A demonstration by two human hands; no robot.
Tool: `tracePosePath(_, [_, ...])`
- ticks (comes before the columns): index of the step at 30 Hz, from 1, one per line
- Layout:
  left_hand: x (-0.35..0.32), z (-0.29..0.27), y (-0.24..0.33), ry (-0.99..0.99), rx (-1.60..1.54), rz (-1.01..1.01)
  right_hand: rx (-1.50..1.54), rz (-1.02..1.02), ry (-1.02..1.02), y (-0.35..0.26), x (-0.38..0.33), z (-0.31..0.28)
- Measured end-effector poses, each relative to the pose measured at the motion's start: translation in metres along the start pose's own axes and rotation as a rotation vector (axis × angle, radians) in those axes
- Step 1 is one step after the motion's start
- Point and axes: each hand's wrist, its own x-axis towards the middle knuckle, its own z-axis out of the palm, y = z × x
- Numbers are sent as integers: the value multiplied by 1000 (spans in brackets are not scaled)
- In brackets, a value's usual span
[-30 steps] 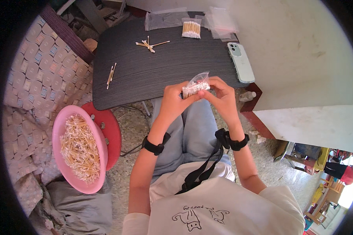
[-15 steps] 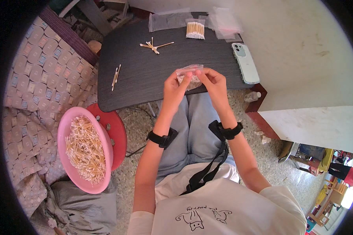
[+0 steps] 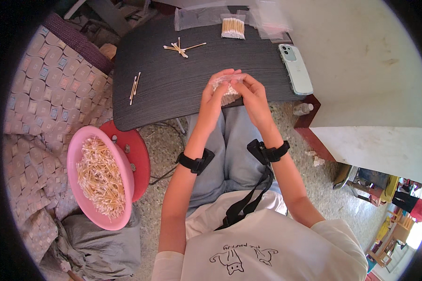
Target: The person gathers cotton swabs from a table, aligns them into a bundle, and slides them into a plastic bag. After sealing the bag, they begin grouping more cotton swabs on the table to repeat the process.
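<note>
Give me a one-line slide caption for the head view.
Seated person's left hand and right hand hold a clear bag of cotton swabs over a dark table; pink basin of swabs beside.

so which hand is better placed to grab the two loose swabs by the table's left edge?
Left. The left hand is nearer the two loose swabs; both hands hold the small bag, and the right hand would cross over.

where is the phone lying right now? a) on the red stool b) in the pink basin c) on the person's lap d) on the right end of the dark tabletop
d: the pale green phone lies flat on the right end of the dark tabletop, beside the hands, while the pink basin holds only cotton swabs.
</note>
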Motion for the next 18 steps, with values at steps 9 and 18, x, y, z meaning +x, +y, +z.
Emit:
tracePosePath(9, [0, -11, -3, -52, -56, -70, -48, 22, -12, -2, 0, -1])
tracePosePath(18, [-5, -13, 5, -16, 265, -26, -7, 132, -16, -2, 7, -11])
